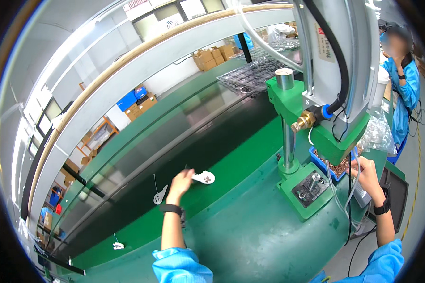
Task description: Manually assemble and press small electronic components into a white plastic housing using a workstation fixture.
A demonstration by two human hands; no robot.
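Note:
My left hand (179, 185) reaches over the green conveyor belt, its fingers closed at the narrow end of a white paddle-shaped part (207, 177) with a round head. A thin dark wire shows by the fingertips. Left of that hand, a similar white part (160, 195) with a wire lies on the belt. My right hand (365, 174) is at the near right edge of a blue bin (337, 178) full of small copper-coloured pieces. Its fingers are curled, and whatever they pinch is too small or hidden to name. A green bench press (311, 188) stands between the hands.
A smaller white piece (118, 245) with a wire lies farther left on the belt. Cables (350, 203) hang beside my right hand. Black trays (250, 75) sit beyond the belt. A co-worker in a blue smock (407, 85) is at the far right.

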